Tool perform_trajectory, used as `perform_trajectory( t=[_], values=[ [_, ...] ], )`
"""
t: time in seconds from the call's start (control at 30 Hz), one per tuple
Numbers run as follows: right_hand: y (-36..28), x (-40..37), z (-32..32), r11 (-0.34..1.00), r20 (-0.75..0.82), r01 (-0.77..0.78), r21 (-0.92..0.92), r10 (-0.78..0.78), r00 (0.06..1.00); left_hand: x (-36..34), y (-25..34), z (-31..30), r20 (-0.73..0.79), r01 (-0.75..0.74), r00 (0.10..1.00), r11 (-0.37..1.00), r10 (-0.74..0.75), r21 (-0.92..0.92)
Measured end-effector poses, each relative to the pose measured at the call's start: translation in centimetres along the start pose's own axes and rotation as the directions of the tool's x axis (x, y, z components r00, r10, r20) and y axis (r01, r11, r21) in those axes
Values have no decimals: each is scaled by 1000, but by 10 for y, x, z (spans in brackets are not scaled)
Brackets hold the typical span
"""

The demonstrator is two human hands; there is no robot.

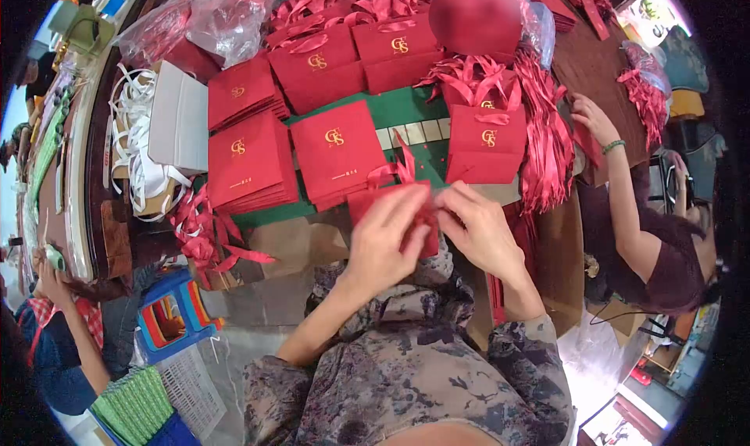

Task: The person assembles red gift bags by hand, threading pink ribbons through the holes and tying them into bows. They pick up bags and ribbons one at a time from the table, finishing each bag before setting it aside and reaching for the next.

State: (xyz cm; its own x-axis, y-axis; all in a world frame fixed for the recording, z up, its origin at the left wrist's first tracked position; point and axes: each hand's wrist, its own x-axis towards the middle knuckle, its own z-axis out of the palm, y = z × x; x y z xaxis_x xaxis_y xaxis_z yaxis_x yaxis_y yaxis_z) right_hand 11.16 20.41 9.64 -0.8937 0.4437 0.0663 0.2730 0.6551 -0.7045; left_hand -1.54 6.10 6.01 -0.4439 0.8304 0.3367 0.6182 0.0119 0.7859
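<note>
A small red paper gift bag [361,204] with a red ribbon [405,162] at its top is low in front of my lap. My left hand [388,239] lies over its front, fingers curled onto it and slightly blurred. At the bag's right edge, my right hand [478,229] has thumb and fingers pinched together; the exact spot they grip is partly hidden. Just beyond the bag is a stack of flat red bags [334,145] with gold lettering, and another stack [248,161] sits to its left.
Upright red bags [316,62] with ribbon handles line the back, beside more red bags [488,145] at right. Loose red ribbons [541,133] hang over the right side. A white box [178,118] stands by white ribbons [137,149]. Other people work at right [637,204] and left [66,321].
</note>
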Motion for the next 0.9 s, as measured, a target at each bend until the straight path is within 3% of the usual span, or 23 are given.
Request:
perform_trajectory(
  t=[0.03, 0.1, 0.17, 0.23, 0.3, 0.33, 0.5, 0.57, 0.63, 0.7, 0.77, 0.9],
  values=[
    [-2, 1, 1, 999, 21, 38, -16, -38, 999, -3, 3, 5, 93, 72, 994, 990, -60, -123],
    [-1, 2, 2, 1000, 54, 9, 14, -9, 998, -4, 0, 11, 83, 119, 991, 979, -106, -166],
    [-3, 4, 0, 952, 46, -97, 290, 87, 995, -6, -5, 16, 16, 227, 971, 894, -240, -387],
    [-3, -1, 2, 918, 49, -143, 369, 135, 990, -10, -7, 23, 4, 271, 955, 868, -296, -417],
    [4, -8, 7, 677, 64, -276, 683, 321, 945, -18, -13, 30, 236, 493, 854, 576, -464, -652],
    [5, -11, 6, 642, 88, -255, 723, 280, 956, -19, -12, 33, 260, 508, 825, 456, -502, -731],
    [18, -21, 27, 583, 69, -245, 775, 306, 949, -29, -14, 40, 319, 523, 806, 347, -499, -778],
    [22, -23, 30, 630, 49, -175, 757, 212, 976, -32, -14, 42, 290, 517, 820, 421, -494, -745],
    [16, -21, 33, 590, 68, -227, 775, 280, 958, -30, -15, 36, 338, 555, 812, 453, -476, -697],
    [18, -20, 35, 742, -35, -137, 656, 211, 977, -25, -15, 21, -13, 284, 949, 873, -315, -396],
    [10, -16, 30, 809, -80, -112, 577, 193, 978, -22, -25, 2, -89, 345, 929, 927, -359, -147],
    [9, -7, 40, 939, -140, -26, 343, 79, 987, -21, -54, -15, -183, 240, 963, 934, -196, 265]
  ],
)
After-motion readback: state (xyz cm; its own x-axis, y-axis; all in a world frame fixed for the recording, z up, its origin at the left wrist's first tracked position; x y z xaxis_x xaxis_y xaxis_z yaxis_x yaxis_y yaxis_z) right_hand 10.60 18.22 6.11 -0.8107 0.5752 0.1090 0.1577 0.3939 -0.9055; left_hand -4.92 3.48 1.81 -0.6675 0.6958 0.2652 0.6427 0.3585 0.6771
